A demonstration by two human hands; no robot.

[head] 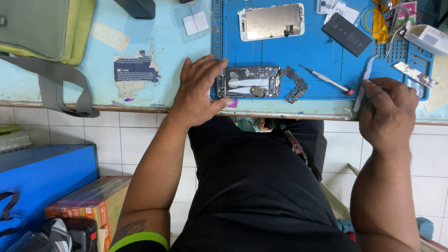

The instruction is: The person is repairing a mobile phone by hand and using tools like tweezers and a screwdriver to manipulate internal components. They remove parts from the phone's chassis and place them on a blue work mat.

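An opened phone body (248,81) with its insides showing lies on the blue work mat (317,51) near the table's front edge. My left hand (198,91) rests flat beside it, fingers and thumb holding its left end. My right hand (387,114) sits at the table's right front edge, closed on a pair of metal tweezers (366,79) that point up and away. A small removed part with a flex cable (296,86) lies just right of the phone body. A thin screwdriver with a red tip (326,80) lies between it and the tweezers.
Farther back on the mat lie a detached screen panel (271,21) and a black battery (347,33). Small tools and a white box (427,37) crowd the right back corner. A grey-green bag (44,32) sits left. Boxes (88,203) stand on the tiled floor.
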